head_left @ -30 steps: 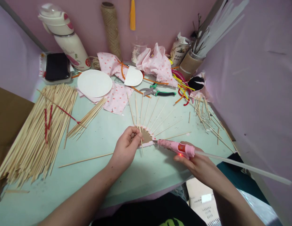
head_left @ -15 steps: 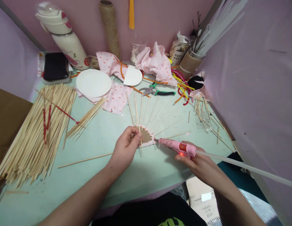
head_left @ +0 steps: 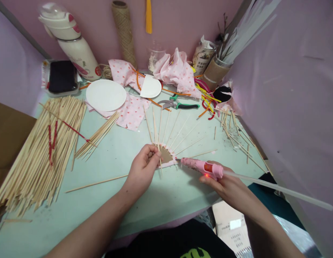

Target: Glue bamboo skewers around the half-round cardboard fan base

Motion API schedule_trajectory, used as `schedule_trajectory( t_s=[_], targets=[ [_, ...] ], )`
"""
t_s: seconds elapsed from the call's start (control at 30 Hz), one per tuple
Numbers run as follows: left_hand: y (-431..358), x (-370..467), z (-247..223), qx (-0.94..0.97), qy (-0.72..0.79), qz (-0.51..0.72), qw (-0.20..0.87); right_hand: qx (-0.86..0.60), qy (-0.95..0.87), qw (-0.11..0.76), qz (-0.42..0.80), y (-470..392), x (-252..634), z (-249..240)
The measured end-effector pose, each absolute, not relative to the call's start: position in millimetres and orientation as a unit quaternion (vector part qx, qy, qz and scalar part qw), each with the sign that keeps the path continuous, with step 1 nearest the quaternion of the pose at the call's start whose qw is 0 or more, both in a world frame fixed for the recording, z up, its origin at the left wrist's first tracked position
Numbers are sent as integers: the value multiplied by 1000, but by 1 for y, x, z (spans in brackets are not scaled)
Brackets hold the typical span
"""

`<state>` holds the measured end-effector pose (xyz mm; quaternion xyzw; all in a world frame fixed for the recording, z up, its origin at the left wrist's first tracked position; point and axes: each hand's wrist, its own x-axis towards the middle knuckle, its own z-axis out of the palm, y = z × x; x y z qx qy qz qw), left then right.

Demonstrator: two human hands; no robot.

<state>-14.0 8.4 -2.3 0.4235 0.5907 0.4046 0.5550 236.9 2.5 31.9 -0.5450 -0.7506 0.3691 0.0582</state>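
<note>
My right hand (head_left: 222, 182) is closed around a pink glue gun (head_left: 201, 167) with a red light lit and a long clear glue stick (head_left: 279, 188) coming out of its back. Its nozzle is at the right edge of a half-round cardboard piece (head_left: 166, 157) edged in pink fabric. Several thin wooden sticks (head_left: 179, 134) fan out from the curved side of that piece. Between thumb and fingers, my left hand (head_left: 144, 165) pinches one wooden stick (head_left: 159, 143) over the left part of the cardboard. Another stick (head_left: 96, 183) lies beside my left wrist.
A big pile of wooden sticks (head_left: 45, 150) lies left, near a smaller bundle (head_left: 99, 136). Behind are white paper discs (head_left: 106, 95), pink dotted fabric (head_left: 131, 114), green-handled pruning shears (head_left: 182, 105), a bottle (head_left: 77, 53) and a twine spool (head_left: 124, 34). Cut stick pieces (head_left: 236, 132) lie right.
The view has shifted very slightly. Both hands, the glue gun and the pinched stick stay in practically the same place.
</note>
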Motion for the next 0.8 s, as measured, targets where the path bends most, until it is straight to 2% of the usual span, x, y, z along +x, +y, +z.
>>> schedule_trajectory(
  t_s=[0.27,0.57,0.8],
  targets=[
    [8,-13,-4,420,586,414,556,-551,-743,51,376,5,235,35],
    [9,-14,-3,423,579,418,558,-573,-750,30,329,2,230,42],
    [9,-13,0,428,575,423,554,-524,-800,117,268,1,238,49]
  ],
)
